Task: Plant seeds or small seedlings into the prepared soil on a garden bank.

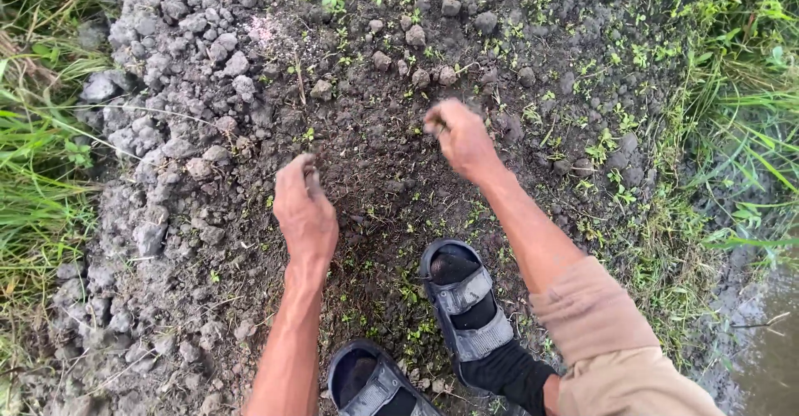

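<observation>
The left hand (305, 208) is curling loosely over the dark, crumbly soil bed (391, 166) at its middle, fingers digging in; what it grips is unclear. The right hand (460, 137) is pinching a small green weed (435, 127), clenched to pull.

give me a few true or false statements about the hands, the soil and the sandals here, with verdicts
1. Both bare hands, the left hand and the right hand, are low over dark crumbly soil. True.
2. The right hand holds a metal trowel. False: no tool shows; its fingers are curled, pinched at the soil.
3. The grey lumpy clods of dry earth lie on the left side of the patch. True.
4. The feet are bare. False: they wear dark strapped sandals with black socks.
5. Long green grass borders the patch on the left. True.
6. The soil is covered with plastic sheeting. False: it lies bare, with small green weeds.
</observation>
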